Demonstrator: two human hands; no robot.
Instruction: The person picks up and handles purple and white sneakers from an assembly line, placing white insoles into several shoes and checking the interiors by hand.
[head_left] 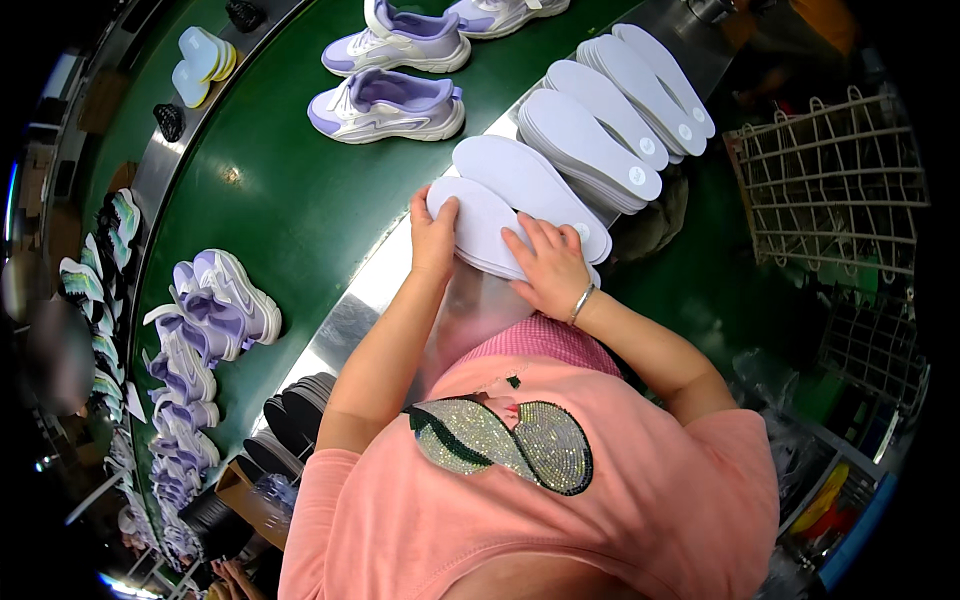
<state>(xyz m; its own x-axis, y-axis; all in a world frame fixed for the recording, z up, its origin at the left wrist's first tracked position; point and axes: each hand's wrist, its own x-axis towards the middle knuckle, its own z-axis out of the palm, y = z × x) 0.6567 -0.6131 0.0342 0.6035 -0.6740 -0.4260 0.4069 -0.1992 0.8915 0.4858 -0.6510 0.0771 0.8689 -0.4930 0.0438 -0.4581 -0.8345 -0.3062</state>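
A white shoe insole lies on top of a stack at the metal edge in front of me. My left hand grips its toe end, thumb on the upper face and fingers at the far-left edge. At the heel end, my right hand holds the same insole, its fingers spread over the top and its thumb near the close edge. Right behind it is another stack of white insoles, with a round pale label partly showing by my right fingers. How many insoles my hands hold is hidden.
More stacks of white insoles line the metal edge to the far right. White and purple sneakers stand on the green table, with a row of sneakers at left. Black insoles sit near my left elbow. A wire rack is at right.
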